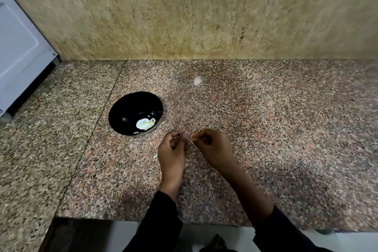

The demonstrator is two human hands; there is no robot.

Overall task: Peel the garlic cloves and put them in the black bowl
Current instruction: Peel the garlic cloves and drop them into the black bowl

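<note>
Between the curled fingertips of the left hand [173, 147] and right hand [212, 146], both pinching, sits one small garlic clove [189, 136], blurred and probably still part-skinned. Left of the fingers and slightly beyond them, one black bowl [124, 112] holds a few pale peeled cloves [145, 124] on the granite counter [266, 129]. Beside the left hand lies one papery scrap [155, 156]. Nothing stands between fingers and bowl.

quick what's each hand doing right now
Left hand: fingers curled, pinching a small garlic piece.
Right hand: fingers curled, pinching something at the same spot; too blurred to identify.
</note>
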